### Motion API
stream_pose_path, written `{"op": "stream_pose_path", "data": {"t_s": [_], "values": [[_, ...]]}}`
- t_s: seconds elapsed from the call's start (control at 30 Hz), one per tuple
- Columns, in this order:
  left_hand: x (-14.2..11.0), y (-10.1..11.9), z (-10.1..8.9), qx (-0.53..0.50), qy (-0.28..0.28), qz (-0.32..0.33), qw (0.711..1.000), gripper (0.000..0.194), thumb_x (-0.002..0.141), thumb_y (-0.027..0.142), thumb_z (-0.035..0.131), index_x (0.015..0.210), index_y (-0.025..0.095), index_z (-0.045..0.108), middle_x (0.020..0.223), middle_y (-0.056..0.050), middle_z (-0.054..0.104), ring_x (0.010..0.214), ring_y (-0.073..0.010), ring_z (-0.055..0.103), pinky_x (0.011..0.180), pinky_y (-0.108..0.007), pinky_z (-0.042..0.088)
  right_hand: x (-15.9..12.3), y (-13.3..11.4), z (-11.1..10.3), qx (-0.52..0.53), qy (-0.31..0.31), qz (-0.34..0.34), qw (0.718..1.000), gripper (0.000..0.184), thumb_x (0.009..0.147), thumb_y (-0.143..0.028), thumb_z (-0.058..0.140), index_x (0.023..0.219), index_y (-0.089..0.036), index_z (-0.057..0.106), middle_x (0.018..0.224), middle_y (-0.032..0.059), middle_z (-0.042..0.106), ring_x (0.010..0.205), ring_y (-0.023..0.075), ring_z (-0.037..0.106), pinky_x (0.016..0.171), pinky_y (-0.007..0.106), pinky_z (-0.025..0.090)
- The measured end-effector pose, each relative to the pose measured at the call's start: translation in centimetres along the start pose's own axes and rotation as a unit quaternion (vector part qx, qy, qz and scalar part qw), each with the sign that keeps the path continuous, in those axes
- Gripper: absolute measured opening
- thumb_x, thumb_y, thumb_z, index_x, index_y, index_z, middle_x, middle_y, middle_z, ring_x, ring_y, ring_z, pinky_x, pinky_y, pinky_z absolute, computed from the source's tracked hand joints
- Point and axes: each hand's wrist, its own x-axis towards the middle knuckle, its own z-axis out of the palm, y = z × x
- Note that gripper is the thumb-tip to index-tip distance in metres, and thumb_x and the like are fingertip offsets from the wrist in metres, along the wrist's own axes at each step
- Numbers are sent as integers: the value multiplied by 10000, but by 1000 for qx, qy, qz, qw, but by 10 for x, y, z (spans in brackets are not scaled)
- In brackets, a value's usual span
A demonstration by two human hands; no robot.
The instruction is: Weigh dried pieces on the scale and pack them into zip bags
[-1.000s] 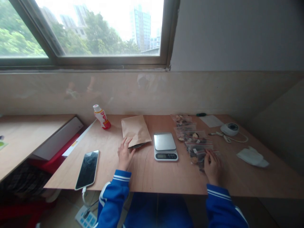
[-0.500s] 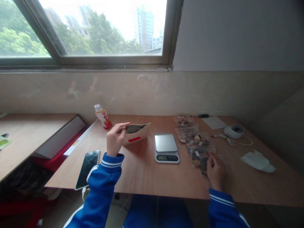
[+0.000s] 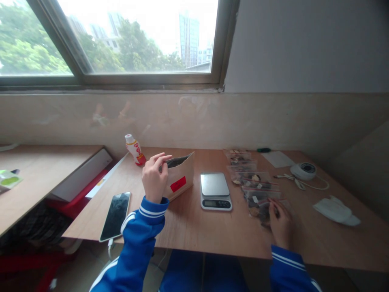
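L hand (image 3: 154,178) pinches the brown paper bag (image 3: 181,182) at 11 o'clock, standing up, dark stuff (image 3: 175,163) in its mouth; pinch firm so nothing slips. R hand (image 3: 281,227) is at the small zip bags (image 3: 255,194), 1 o'clock; can't tell if it grips.

The kraft paper envelope (image 3: 181,180), formerly flat on the wooden tabletop (image 3: 194,227), now stands raised and tilted, its mouth open upward and its red label (image 3: 178,184) exposed. The left hand (image 3: 154,178), formerly resting beside it on the tabletop, now grips the envelope's upper edge
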Motion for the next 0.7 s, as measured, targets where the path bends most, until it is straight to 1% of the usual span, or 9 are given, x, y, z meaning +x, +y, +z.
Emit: {"op": "stream_pose_path", "data": {"t_s": [0.07,0.17,0.2,0.27,0.33,0.4,0.57,0.67,0.7], "values": [[-6,2,0,13,64,37,997,278,886,184,437,1017,236,677,1143,-45,642,1106,-217,541,986,-378,355,0,1,0,17,4,3,1000,556,915,-535,368,953,-98,710,1002,190,704,966,300,637,856,434,479],[-27,-3,5,12,194,35,980,257,902,232,417,963,208,665,1119,-84,606,1171,-244,470,1012,-424,317,0,2,1,28,2,10,1000,526,904,-528,395,939,-108,710,980,185,702,956,298,636,846,444,484],[-37,-7,7,8,235,40,971,258,903,265,415,885,205,665,1057,-90,601,1116,-243,486,967,-415,352,0,2,1,30,4,12,999,517,901,-522,402,935,-110,711,979,184,700,953,300,635,841,448,486],[-60,-18,13,12,287,113,951,284,887,307,440,711,231,650,867,-71,586,908,-217,522,824,-363,412,0,1,2,36,13,17,999,491,894,-508,422,920,-114,713,977,180,698,944,299,634,834,448,490],[-83,-30,18,23,272,215,938,256,851,260,519,639,283,660,736,-30,588,762,-187,504,772,-323,400,-1,0,1,45,25,23,998,463,886,-495,445,902,-118,715,967,174,696,927,294,634,822,441,497],[-102,-40,22,28,213,248,945,270,844,218,532,669,343,695,706,-2,634,730,-177,519,769,-308,395,-1,-1,1,51,34,28,998,445,883,-486,458,884,-123,714,947,167,693,905,287,633,808,432,503],[-124,-39,22,-35,77,122,989,298,872,246,457,832,325,741,844,-7,714,835,-185,611,841,-329,418,1,-19,-7,33,116,41,992,452,880,-497,482,795,-113,705,839,181,682,828,299,632,794,450,501],[-126,-21,17,-139,-37,43,989,284,855,205,468,961,271,723,974,-46,706,922,-207,621,865,-350,436,7,-72,-14,70,167,63,981,381,890,-438,504,800,-124,700,847,175,669,885,314,627,838,478,481],[-126,-14,15,-193,-75,-4,978,274,860,217,467,985,255,708,989,-58,697,929,-213,620,847,-351,453,9,-97,-16,113,129,47,984,335,900,-401,503,813,-144,699,878,157,668,928,306,623,871,481,469]]}}
